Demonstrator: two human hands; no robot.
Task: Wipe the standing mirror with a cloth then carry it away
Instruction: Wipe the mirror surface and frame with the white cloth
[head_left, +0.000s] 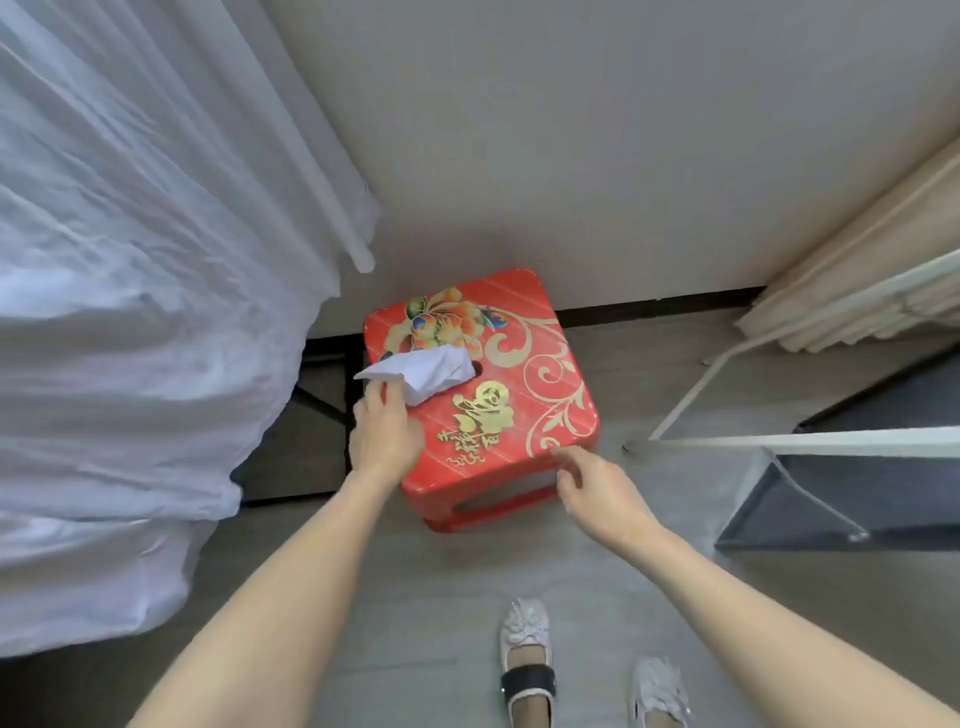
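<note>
On stool (519, 374), cloth (421, 371) under left hand (384, 436)

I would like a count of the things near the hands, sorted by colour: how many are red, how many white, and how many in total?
Red: 1, the stool.
White: 3, the cloth on the stool, touched by the left hand, and the two shoes.
Total: 4.

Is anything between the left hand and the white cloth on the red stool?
Nothing visible: the left hand already touches the near edge of the white cloth lying on the red stool.
</note>
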